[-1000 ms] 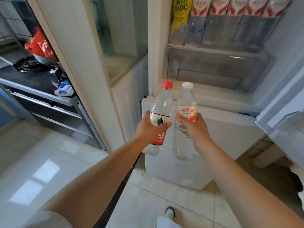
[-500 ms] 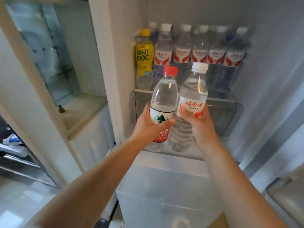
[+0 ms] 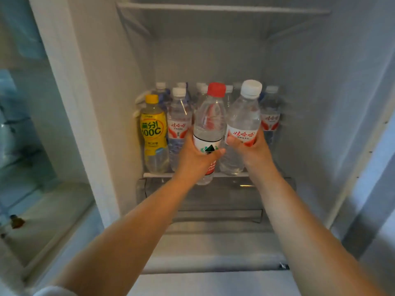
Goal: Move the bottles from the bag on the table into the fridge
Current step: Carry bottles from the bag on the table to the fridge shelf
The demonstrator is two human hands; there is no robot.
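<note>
My left hand [image 3: 195, 154] grips a clear water bottle with a red cap [image 3: 210, 116] around its label. Beside it, my right hand [image 3: 252, 149] grips a clear water bottle with a white cap [image 3: 243, 118]. Both bottles are upright, held side by side at the front edge of the fridge shelf [image 3: 154, 175], with their bases level with or just below it. Behind them on the shelf stand a yellow drink bottle [image 3: 153, 133] and several white-capped water bottles [image 3: 179, 124]. The bag and table are out of view.
The open fridge has a bare upper shelf [image 3: 222, 9] and a clear drawer [image 3: 213, 199] under the bottle shelf. White fridge walls close in left [image 3: 102, 103] and right [image 3: 320, 103]. A glass-fronted cabinet [image 3: 32, 135] stands at the left.
Both hands have lifted the two bottles and carried them forward into the fridge, up to the bottle shelf. My view has risen from the floor and fridge front to the fridge interior.
</note>
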